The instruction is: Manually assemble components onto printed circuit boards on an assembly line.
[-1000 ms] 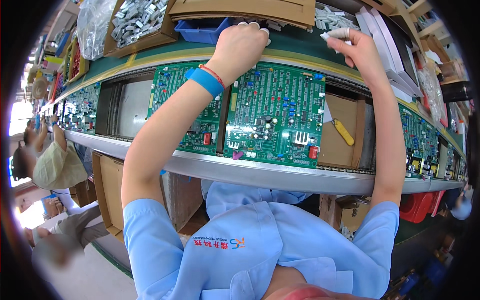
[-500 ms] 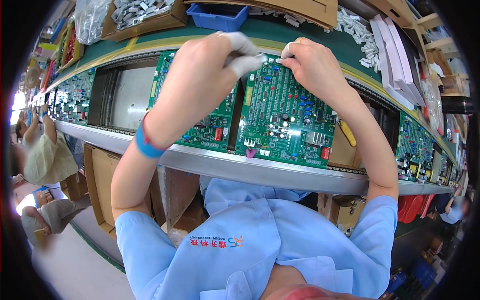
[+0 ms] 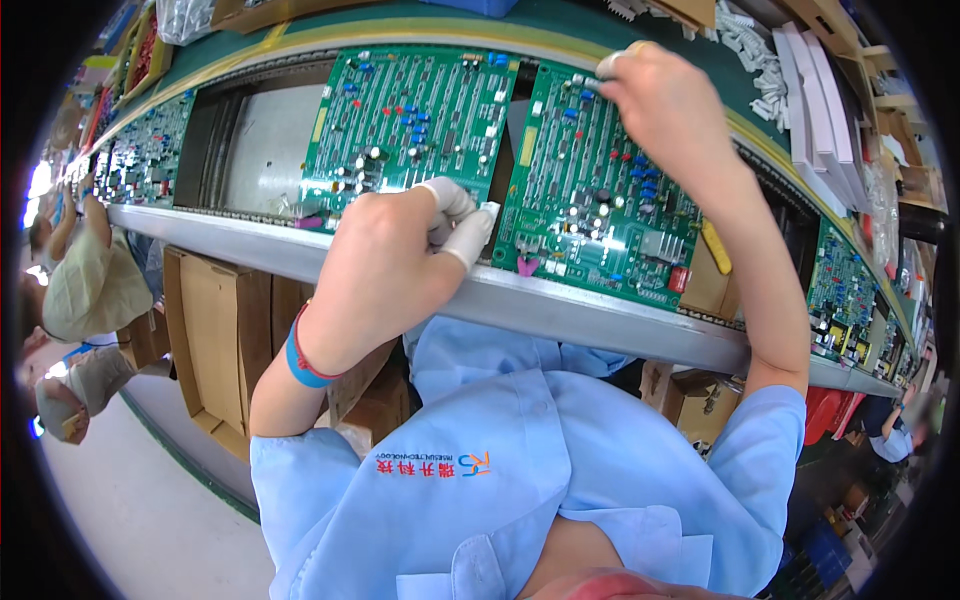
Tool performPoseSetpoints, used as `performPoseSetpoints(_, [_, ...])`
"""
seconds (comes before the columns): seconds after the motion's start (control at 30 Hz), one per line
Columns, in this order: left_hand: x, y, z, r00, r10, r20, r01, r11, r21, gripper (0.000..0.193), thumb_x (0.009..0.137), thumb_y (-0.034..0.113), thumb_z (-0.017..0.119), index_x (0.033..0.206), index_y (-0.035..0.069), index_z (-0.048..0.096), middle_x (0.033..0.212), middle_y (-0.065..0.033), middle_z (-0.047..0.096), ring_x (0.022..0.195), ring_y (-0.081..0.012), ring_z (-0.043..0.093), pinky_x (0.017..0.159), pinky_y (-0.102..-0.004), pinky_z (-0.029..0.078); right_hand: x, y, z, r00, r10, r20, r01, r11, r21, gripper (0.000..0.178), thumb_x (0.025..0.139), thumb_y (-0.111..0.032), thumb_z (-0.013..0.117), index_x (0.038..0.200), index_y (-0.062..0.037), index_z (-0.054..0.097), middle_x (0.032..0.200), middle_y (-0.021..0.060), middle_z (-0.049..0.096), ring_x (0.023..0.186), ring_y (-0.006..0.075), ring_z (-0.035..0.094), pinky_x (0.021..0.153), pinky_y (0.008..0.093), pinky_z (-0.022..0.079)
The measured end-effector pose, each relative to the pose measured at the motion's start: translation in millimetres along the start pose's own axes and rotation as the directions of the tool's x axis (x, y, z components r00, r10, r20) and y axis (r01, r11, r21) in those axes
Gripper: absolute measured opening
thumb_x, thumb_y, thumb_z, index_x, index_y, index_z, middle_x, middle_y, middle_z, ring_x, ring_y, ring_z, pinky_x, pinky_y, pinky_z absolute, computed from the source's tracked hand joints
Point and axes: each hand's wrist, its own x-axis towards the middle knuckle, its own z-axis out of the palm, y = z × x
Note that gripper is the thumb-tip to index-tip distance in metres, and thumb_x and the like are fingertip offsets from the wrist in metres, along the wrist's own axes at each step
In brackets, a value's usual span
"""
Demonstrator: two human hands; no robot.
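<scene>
My left hand [image 3: 400,262], with white finger cots, is closed at the near right corner of the left green circuit board [image 3: 410,120]. Its thumb and finger pinch a small white connector [image 3: 491,210] close to the board's edge; whether it touches the board I cannot tell. My right hand [image 3: 668,105] is over the far edge of the right green circuit board [image 3: 570,185], thumb and finger pinched together. A small pale piece shows at those fingertips, too small to make out. Chips, blue parts and red capacitors cover both boards.
Both boards lie on a conveyor with a metal rail [image 3: 600,318] along my side. A yellow object [image 3: 716,247] lies right of the right board. Loose white connectors [image 3: 762,75] and upright white strips [image 3: 815,110] are at the far right. An open cardboard box [image 3: 212,350] stands below the rail.
My left hand has come from the boards' far edge down to the left board's near right corner. My right hand stays at the right board's far edge. The view has shifted slightly.
</scene>
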Motion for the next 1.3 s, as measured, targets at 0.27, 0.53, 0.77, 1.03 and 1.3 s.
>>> performPoseSetpoints(0.27, [9.9,-0.6,22.9,0.992,0.102,0.071,-0.120,0.929,0.351,0.017,0.084,0.012,0.066,0.077,-0.003,0.067,0.060,-0.0178,0.061,0.052,-0.0320,0.060,0.051,-0.0383,0.046,-26.1,6.2,-46.6,0.988,0.129,0.088,-0.154,0.896,0.416,0.025,0.089,-0.001,0.058,0.113,-0.0036,0.063,0.103,0.0080,0.064,0.087,0.0192,0.063,0.081,0.0286,0.048])
performPoseSetpoints(0.53, [20.5,11.6,30.3,0.991,0.036,0.130,-0.091,0.891,0.445,0.020,0.083,0.013,0.065,0.072,-0.003,0.065,0.060,-0.0195,0.060,0.058,-0.0370,0.060,0.057,-0.0424,0.047,-50.9,32.5,-61.4,0.924,0.321,0.209,-0.383,0.763,0.521,0.034,0.087,0.002,0.060,0.120,-0.0041,0.062,0.102,0.0035,0.064,0.087,0.0098,0.060,0.082,0.0237,0.048])
performPoseSetpoints(0.77, [27.7,12.9,29.3,0.984,0.005,0.180,-0.082,0.902,0.425,0.025,0.084,0.015,0.060,0.066,-0.003,0.063,0.064,-0.0227,0.061,0.062,-0.0398,0.061,0.062,-0.0474,0.050,-33.0,33.4,-87.5,0.818,0.518,0.249,-0.575,0.741,0.346,0.017,0.088,-0.003,0.065,0.104,0.0024,0.066,0.091,0.0096,0.067,0.082,0.0132,0.064,0.071,0.0269,0.052])
performPoseSetpoints(1.03, [32.8,33.5,4.7,0.981,0.011,0.194,-0.080,0.934,0.349,0.018,0.087,0.013,0.066,0.085,-0.004,0.069,0.062,-0.0131,0.062,0.056,-0.0203,0.060,0.055,-0.0332,0.046,-41.8,45.3,-80.8,0.840,0.342,0.422,-0.521,0.289,0.803,0.025,0.086,-0.005,0.066,0.110,0.0009,0.063,0.092,0.0066,0.067,0.076,0.0103,0.063,0.067,0.0211,0.050])
performPoseSetpoints(1.3, [37.8,49.0,29.7,0.961,0.245,-0.132,-0.274,0.915,-0.297,0.034,0.073,0.021,0.084,0.095,0.006,0.064,0.082,-0.0038,0.063,0.056,-0.0106,0.054,0.049,-0.0256,0.042,-39.8,-35.1,-80.6,0.883,0.169,0.437,-0.430,-0.077,0.899,0.039,0.084,-0.004,0.069,0.121,0.0002,0.058,0.101,0.0075,0.067,0.085,0.0115,0.067,0.071,0.0223,0.054])
